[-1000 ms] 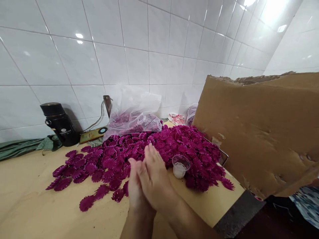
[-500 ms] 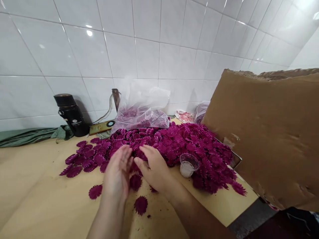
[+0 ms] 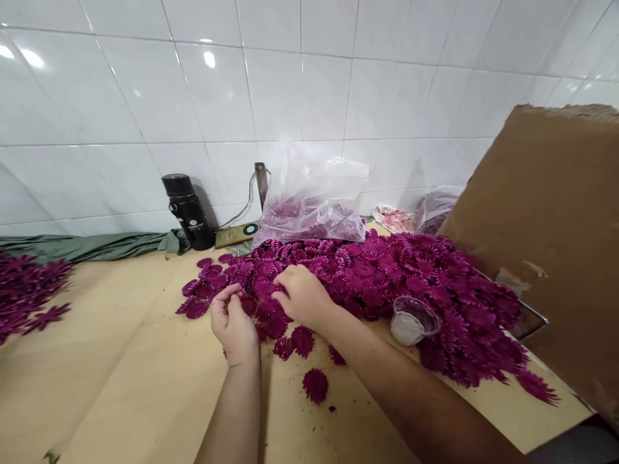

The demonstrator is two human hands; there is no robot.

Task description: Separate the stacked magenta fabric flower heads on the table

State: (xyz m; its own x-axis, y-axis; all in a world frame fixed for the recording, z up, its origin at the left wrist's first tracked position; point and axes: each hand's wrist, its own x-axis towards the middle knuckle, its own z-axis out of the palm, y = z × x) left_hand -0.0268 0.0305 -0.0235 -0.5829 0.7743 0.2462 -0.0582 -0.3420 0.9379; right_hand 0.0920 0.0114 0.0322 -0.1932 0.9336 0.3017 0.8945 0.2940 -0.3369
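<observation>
A large heap of magenta, scallop-edged fabric flower pieces [image 3: 387,270] lies across the table. My left hand [image 3: 235,328] is at the heap's near left side, thumb and fingers curled together in a pinch. What it holds, if anything, I cannot make out. My right hand [image 3: 304,298] hovers palm down over the near middle of the heap, fingers bent and thumb apart from the index finger. No piece shows between them. One loose flower piece [image 3: 315,386] lies on the table in front. A clear plastic cup [image 3: 413,320] with whitish contents stands tilted beside the heap, right of my hands.
A black flask [image 3: 191,212] and a gold phone [image 3: 236,235] stand by the tiled wall. Behind the heap is a clear plastic bag [image 3: 314,200]. Cardboard [image 3: 546,238] rises at right. More magenta flowers [image 3: 29,290] lie far left, near green cloth [image 3: 106,247].
My hands were pressed palm to palm, then parted. The left has curled its fingers into a pinch; the right has turned down over the heap. The view has swung left.
</observation>
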